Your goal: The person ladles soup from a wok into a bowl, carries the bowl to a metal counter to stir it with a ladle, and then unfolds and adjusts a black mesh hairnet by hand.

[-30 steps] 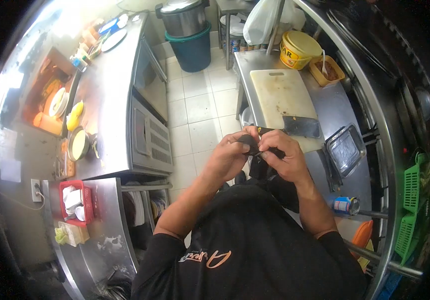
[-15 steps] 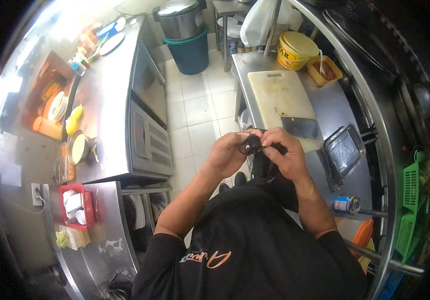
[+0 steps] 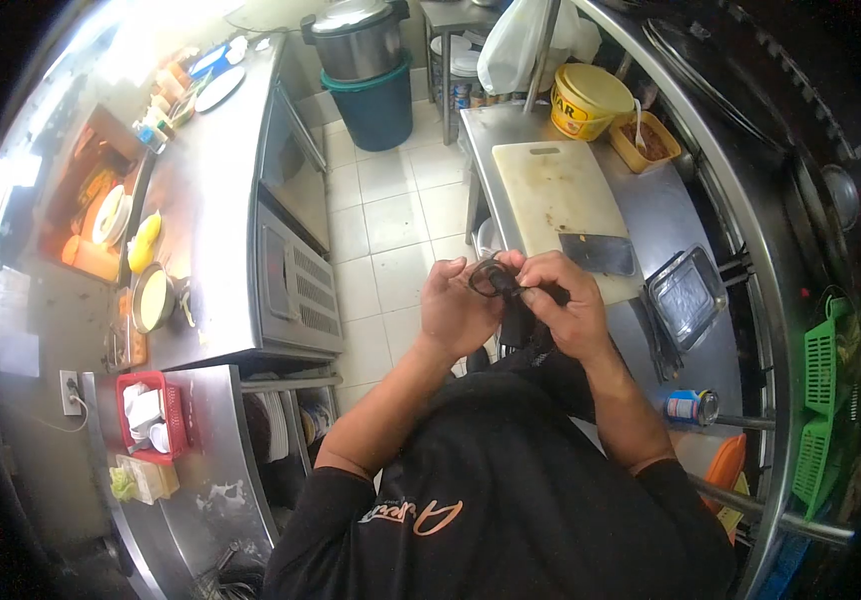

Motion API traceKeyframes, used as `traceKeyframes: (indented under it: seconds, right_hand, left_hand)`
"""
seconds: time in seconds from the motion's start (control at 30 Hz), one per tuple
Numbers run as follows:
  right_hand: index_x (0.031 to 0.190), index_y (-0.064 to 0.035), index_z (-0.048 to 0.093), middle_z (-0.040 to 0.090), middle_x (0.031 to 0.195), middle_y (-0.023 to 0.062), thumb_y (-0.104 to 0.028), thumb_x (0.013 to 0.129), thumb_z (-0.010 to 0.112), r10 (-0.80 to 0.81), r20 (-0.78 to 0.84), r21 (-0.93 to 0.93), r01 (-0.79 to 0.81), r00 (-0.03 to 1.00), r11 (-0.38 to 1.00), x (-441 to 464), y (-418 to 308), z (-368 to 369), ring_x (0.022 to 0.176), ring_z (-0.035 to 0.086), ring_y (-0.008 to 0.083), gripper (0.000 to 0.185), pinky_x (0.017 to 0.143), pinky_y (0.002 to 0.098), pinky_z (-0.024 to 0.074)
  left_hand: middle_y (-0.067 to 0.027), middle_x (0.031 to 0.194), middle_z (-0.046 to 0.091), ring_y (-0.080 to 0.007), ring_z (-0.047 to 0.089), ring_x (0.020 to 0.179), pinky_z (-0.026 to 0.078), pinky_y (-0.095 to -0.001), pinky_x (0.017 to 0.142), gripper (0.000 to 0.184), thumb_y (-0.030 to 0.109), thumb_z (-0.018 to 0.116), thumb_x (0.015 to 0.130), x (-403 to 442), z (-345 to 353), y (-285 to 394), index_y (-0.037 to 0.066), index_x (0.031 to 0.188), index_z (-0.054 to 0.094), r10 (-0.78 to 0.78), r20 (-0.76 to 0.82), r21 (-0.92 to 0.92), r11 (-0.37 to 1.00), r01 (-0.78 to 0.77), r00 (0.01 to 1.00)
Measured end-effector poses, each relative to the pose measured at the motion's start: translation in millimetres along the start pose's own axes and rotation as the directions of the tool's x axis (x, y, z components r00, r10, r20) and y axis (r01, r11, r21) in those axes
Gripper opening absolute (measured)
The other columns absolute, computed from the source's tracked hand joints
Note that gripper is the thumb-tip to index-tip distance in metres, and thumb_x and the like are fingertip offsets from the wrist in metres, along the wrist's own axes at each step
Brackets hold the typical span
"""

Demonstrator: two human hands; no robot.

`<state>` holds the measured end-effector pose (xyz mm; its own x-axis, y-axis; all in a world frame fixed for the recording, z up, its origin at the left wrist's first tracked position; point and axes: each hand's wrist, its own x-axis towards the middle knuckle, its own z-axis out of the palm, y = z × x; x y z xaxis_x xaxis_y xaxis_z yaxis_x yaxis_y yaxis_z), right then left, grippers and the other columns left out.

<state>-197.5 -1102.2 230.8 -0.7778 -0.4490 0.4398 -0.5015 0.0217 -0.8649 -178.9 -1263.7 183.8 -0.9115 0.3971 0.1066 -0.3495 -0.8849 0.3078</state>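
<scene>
A bunched black strap-like item with a thin loop (image 3: 488, 280) is between my hands, in front of my waist. I cannot make out exactly what it is. My right hand (image 3: 569, 308) pinches it between thumb and fingers. My left hand (image 3: 459, 305) curls its fingers behind the loop, its thumb standing apart and its fingertips close to the right hand's. Black fabric hangs below the strap against my dark shirt (image 3: 541, 480). Beyond my right hand, a wide dark blade (image 3: 599, 254) lies on a white cutting board (image 3: 551, 190).
A metal tray (image 3: 688, 298), a can (image 3: 692, 407) and a yellow tub (image 3: 588, 102) stand on the right table. On the left counter is a pan (image 3: 154, 298); a red basket (image 3: 173, 417) sits nearer. A pot (image 3: 356, 40) rests on a green bin (image 3: 371, 105).
My left thumb has lifted away from the black item, and the left hand has opened somewhat. The loop now shows more clearly. My right hand keeps its pinch.
</scene>
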Motion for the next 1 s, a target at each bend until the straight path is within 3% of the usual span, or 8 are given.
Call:
traceKeyframes:
  seconds: [0.23,0.33,0.43,0.53,0.63,0.77,0.93,1.0]
  right_hand:
    - [0.087,-0.0014,0.058,0.060,0.089,0.0089,0.002,0.077,0.060,0.009,0.027,-0.004,-0.009,1.000,1.000,-1.4,1.1,-0.9,0.091,0.060,0.0201,0.011,0.082,0.0299,0.0450]
    - [0.086,-0.0014,0.058,0.061,0.088,0.0093,0.002,0.076,0.061,0.027,0.031,-0.033,-0.026,0.999,0.999,-2.5,1.2,-1.9,0.089,0.061,0.0209,0.011,0.083,0.0301,0.0458]
    - [0.086,-0.0014,0.058,0.061,0.087,0.0078,0.002,0.075,0.061,0.018,0.025,0.003,-0.018,1.000,1.000,-0.5,1.3,0.2,0.085,0.060,0.0185,0.012,0.082,0.0290,0.0457]
    - [0.086,-0.0014,0.057,0.060,0.085,0.0064,0.003,0.075,0.061,0.088,0.009,0.076,-0.088,0.996,0.993,-1.9,4.1,0.7,0.081,0.059,0.0157,0.012,0.081,0.0279,0.0454]
    - [0.086,-0.0013,0.057,0.060,0.084,0.0056,0.004,0.076,0.060,0.108,0.012,0.151,-0.109,0.994,0.982,-2.0,9.3,3.2,0.076,0.058,0.0131,0.012,0.077,0.0267,0.0458]
    - [0.087,-0.0005,0.056,0.056,0.084,0.0046,0.001,0.079,0.057,0.207,0.023,0.156,-0.208,0.978,0.966,-6.3,6.6,2.2,0.081,0.054,0.0108,0.008,0.072,0.0245,0.0448]
    - [0.087,0.0006,0.054,0.056,0.085,0.0049,0.000,0.081,0.056,0.152,-0.014,0.093,-0.150,0.988,0.984,-5.4,3.6,2.4,0.074,0.054,0.0103,0.007,0.067,0.0241,0.0455]
    - [0.088,0.0006,0.054,0.056,0.084,0.0051,0.002,0.081,0.055,0.142,-0.062,0.101,-0.135,0.988,0.986,-4.3,2.2,3.2,0.070,0.056,0.0104,0.007,0.064,0.0244,0.0468]
  left_hand:
    - [-0.0043,0.108,0.059,-0.0171,0.055,0.100,0.040,-0.0316,0.093,0.031,0.027,0.054,0.088,-0.1,-23.3,0.4,0.000,0.103,0.060,0.008,-0.090,0.223,0.975,0.012,0.996]
    - [-0.0036,0.110,0.056,-0.0180,0.052,0.106,0.040,-0.0318,0.093,0.027,0.025,0.057,0.087,2.9,-24.0,6.6,0.000,0.096,0.063,0.029,0.043,0.280,0.959,-0.040,0.999]
    - [-0.0038,0.112,0.052,-0.0204,0.049,0.111,0.040,-0.0316,0.093,0.022,0.022,0.059,0.086,0.7,-8.2,-3.9,0.001,0.091,0.064,0.203,0.131,0.126,0.967,-0.220,0.970]
    - [-0.0045,0.114,0.049,-0.0226,0.047,0.112,0.038,-0.0334,0.095,0.020,0.022,0.059,0.086,0.2,-20.6,-3.7,0.003,0.090,0.064,0.143,0.050,0.053,0.988,-0.146,0.988]
    - [-0.0051,0.114,0.050,-0.0224,0.048,0.110,0.040,-0.0361,0.093,0.020,0.022,0.058,0.087,-0.7,-13.3,-3.7,0.004,0.093,0.064,0.225,0.151,0.029,0.972,-0.232,0.963]
    - [-0.0064,0.113,0.051,-0.0223,0.049,0.109,0.041,-0.0395,0.091,0.025,0.025,0.054,0.088,-1.2,-35.8,4.6,0.003,0.095,0.064,0.170,0.083,0.433,0.881,-0.190,0.982]
    - [-0.0075,0.106,0.057,-0.0226,0.053,0.103,0.043,-0.0420,0.086,0.028,0.027,0.053,0.089,-1.4,-18.2,1.9,0.002,0.098,0.062,0.218,0.069,0.252,0.941,-0.228,0.974]
    - [-0.0081,0.104,0.058,-0.0227,0.055,0.099,0.045,-0.0427,0.083,0.026,0.026,0.056,0.088,-0.7,-23.8,1.6,0.003,0.102,0.056,0.218,-0.020,0.409,0.892,-0.191,0.976]
